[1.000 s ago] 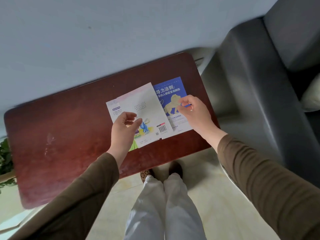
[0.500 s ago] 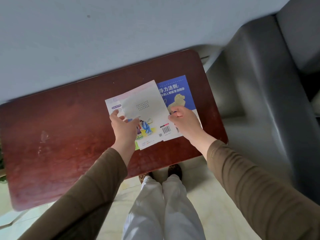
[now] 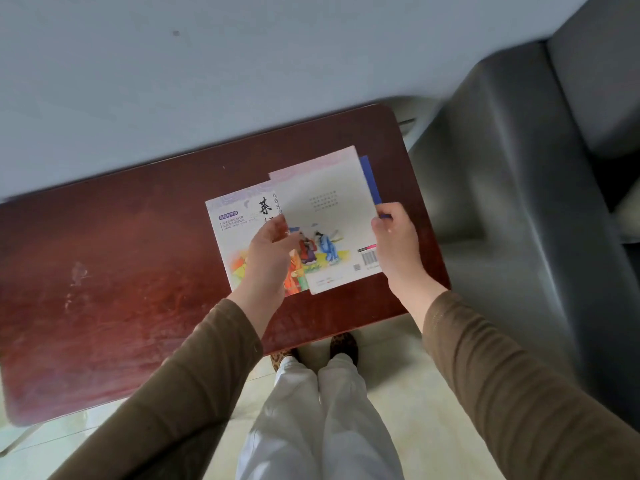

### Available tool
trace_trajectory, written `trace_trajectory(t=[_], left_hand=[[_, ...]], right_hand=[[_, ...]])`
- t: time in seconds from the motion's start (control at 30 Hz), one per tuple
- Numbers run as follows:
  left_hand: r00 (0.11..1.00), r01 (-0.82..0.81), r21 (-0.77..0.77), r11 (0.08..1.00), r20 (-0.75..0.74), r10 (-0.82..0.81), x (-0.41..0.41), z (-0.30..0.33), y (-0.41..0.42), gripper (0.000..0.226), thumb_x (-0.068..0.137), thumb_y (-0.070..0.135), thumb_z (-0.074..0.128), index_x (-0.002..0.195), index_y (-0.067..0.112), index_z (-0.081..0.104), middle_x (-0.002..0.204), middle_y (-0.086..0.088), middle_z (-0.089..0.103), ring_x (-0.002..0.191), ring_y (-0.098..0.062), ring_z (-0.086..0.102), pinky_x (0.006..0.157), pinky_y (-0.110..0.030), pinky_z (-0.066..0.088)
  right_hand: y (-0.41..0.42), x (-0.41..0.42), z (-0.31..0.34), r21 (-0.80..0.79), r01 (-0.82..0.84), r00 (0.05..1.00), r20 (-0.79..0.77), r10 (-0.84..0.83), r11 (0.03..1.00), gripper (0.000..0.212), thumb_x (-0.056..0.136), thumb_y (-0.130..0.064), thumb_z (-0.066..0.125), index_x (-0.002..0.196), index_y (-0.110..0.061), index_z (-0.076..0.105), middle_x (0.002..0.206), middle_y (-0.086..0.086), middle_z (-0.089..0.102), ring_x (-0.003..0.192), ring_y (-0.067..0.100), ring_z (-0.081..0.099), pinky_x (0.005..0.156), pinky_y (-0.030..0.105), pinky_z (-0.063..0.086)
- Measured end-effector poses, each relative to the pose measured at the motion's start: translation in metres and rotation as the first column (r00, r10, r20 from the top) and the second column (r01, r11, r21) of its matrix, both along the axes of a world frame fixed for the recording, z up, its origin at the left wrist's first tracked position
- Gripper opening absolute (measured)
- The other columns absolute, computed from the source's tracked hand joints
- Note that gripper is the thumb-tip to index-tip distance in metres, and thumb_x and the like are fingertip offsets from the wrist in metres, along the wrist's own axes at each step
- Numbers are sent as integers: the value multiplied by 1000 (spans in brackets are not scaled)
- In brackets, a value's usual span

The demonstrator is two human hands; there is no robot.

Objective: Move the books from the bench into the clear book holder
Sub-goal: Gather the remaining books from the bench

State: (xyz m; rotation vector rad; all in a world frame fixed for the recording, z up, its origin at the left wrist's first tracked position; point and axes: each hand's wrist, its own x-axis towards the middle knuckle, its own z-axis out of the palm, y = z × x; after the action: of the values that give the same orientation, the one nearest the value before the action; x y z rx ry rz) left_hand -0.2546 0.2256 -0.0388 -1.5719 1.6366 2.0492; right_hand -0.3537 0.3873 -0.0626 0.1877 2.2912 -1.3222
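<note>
A long table point(image 3: 121, 289) of dark reddish-brown wood, with rounded corners and a glossy, slightly scuffed top, stands against a plain pale grey-blue wall point(image 3: 207, 81). A whitish smudge point(image 3: 78, 271) marks the wood toward its left half. To the right sits a dark grey sofa point(image 3: 519, 220) with smooth, leather-like upholstery and softly rounded cushions; a pale cushion edge point(image 3: 628, 213) shows at the far right. The floor point(image 3: 415, 393) is cream, polished tile.

Three thin paperback books lie overlapped on the right half of the table. The leftmost, a white storybook point(image 3: 235, 230) with large black characters and a bright orange illustration, lies flat on the wood. Overlapping it is a second white book point(image 3: 332, 209), back cover up, with a small painted scene of robed figures and a barcode at its lower right corner. Beneath that, only a narrow strip of a blue book point(image 3: 370, 181) shows along the right edge.

The left hand point(image 3: 270, 258) hovers over the seam between the two white books, fingers loosely curled and thumb apart, with nothing clearly pinched; whether it touches the covers cannot be told. The right hand point(image 3: 394, 240) grips the right edge of the stack, thumb on top of the second white book and fingers curled around the blue one's edge.

Both arms wear brown knit sleeves point(image 3: 519, 393). Below, white trousers point(image 3: 318, 427) and patterned shoes point(image 3: 343, 344) stand at the table's near edge.
</note>
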Motion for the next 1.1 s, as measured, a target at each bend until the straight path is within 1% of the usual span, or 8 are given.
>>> trace_trajectory(t=[0.1,0.33,0.47,0.57,0.7,0.87,1.0,1.1], left_hand=[[992,124,7,992,2,-124,-9,-1,14,41,103,6,57,139,24,63,122,4,75,100,-10,70,77,-23,51],[996,83,47,995,31,-84,-22,-1,35,30,102,0,54,126,18,59,120,1,70,95,-9,65,69,-18,47],[999,5,102,995,45,-10,-32,-2,39,28,98,1,57,125,11,59,128,-13,67,100,-24,60,90,-41,56],[996,-58,137,989,79,48,-38,-4,38,27,100,-4,53,124,7,60,109,-6,64,87,-14,56,75,-31,49],[991,-112,198,974,100,93,-38,-6,37,25,103,-9,49,101,13,60,95,2,62,79,-7,54,64,-23,45],[997,-68,199,978,40,61,-27,-4,40,34,100,-4,59,131,7,51,120,-10,70,88,-17,69,64,-26,54],[999,-27,200,979,-32,34,-16,0,42,33,102,4,60,131,17,51,120,-4,75,90,-20,76,57,-30,60],[995,-49,195,980,-73,64,4,10,26,32,102,6,61,128,25,55,119,2,78,101,-25,78,72,-44,65]], right_hand=[[15,-6,-8,98,-39,999,-24,42,994,34,106,-15,42,134,-26,56,98,-9,65,90,15,68,71,38,61],[21,-5,-22,295,-150,986,-30,166,944,46,100,-19,52,146,-24,52,141,8,49,127,29,49,102,49,52],[19,-2,-23,231,-139,990,57,129,963,46,97,-26,56,143,-30,52,135,4,52,121,30,56,96,52,56],[20,-5,-24,188,-118,990,100,101,975,45,92,-34,55,137,-37,52,131,1,52,119,30,57,93,53,58],[26,-12,-31,154,-80,989,137,59,985,46,85,-42,54,131,-40,55,128,-1,55,115,28,61,88,53,60],[27,-10,-27,116,-48,985,168,28,992,38,84,-42,53,121,-41,59,122,-3,63,106,23,67,82,50,63],[13,2,-7,22,-63,975,213,57,998,31,82,-39,55,112,-40,60,123,1,66,97,20,73,74,47,65],[0,10,7,-45,-75,975,208,83,996,35,84,-43,60,117,-33,60,122,-1,67,98,19,73,78,49,65]])
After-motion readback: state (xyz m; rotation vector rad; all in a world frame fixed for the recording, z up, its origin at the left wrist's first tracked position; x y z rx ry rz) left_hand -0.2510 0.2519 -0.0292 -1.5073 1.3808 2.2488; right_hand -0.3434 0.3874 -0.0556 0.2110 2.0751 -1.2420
